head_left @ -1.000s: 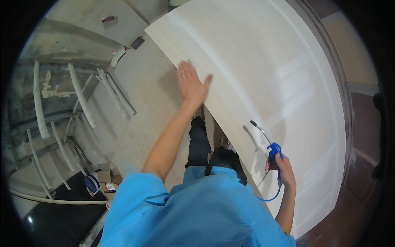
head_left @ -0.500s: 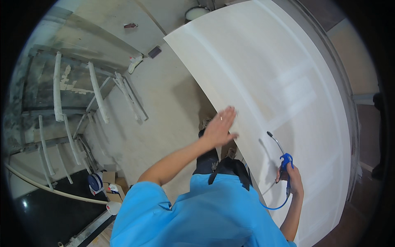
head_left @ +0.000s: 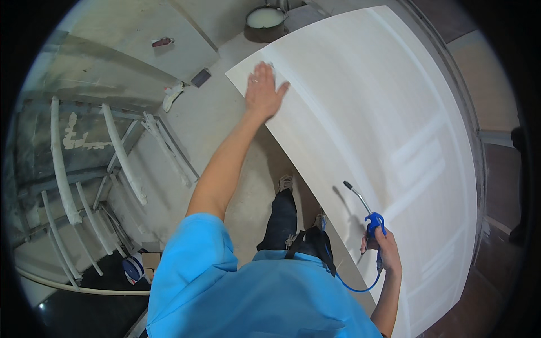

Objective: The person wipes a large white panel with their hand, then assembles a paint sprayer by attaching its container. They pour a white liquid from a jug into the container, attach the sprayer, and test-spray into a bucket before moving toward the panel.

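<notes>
A large white panel (head_left: pixel 360 112) stretches from the far middle to the near right beside me. My left hand (head_left: pixel 264 93) is stretched out with its fingers extended over the panel's far left corner; it looks flat on the surface and holds nothing. In my right hand (head_left: pixel 386 248) is a blue air blow gun (head_left: pixel 375 223), gripped by its handle. The gun's bent metal nozzle with a black tip points away from me, to the far left, above the panel. A thin blue hose (head_left: pixel 355 289) runs from the handle back toward my waist.
Padded rack arms (head_left: pixel 124 155) stick out on the left. A dark bucket of pale liquid (head_left: pixel 265 25) stands beyond the panel's far edge. On the floor lie a grey block (head_left: pixel 200 78) and a white and yellow item (head_left: pixel 172 97). A pale hose (head_left: pixel 84 290) curves at lower left.
My left hand has moved from the panel's near left edge out to its far corner. My right hand with the blow gun has shifted slightly left. My body has stepped or leaned forward.
</notes>
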`<state>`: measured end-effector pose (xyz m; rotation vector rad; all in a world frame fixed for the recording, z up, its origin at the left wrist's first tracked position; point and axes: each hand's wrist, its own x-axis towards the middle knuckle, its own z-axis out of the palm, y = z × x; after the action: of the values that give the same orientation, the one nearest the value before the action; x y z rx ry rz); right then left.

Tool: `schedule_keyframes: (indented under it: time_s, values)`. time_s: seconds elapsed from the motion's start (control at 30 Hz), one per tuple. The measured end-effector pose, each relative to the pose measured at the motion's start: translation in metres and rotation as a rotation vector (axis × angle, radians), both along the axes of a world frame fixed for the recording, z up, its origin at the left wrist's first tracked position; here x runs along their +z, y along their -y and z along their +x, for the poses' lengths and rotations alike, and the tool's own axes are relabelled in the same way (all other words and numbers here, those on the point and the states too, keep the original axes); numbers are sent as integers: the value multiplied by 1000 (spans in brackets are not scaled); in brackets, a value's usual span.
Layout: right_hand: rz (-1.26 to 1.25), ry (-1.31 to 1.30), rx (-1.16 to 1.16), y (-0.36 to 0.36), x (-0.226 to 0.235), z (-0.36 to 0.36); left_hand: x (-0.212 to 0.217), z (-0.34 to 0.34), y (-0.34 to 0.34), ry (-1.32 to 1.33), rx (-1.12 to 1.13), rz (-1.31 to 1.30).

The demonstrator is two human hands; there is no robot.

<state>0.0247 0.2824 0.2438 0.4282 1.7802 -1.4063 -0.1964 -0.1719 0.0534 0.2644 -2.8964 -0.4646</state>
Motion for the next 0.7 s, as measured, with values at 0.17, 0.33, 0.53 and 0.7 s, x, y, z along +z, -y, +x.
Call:
schedule_keyframes:
  time_s: [0.17,0.33,0.53,0.7]
  values:
    - [-35,-51,-61,31,22,-10,7,-39,60,-80,171,12]
    - [24,-22,-81,50,37,-10,-7,-35,75,-197,188,170]
    - [105,-29,-156,44,50,-5,2,91,134,-22,236,206]
    - [168,7,-208,14,47,-3,-5,116,59,-111,2,126]
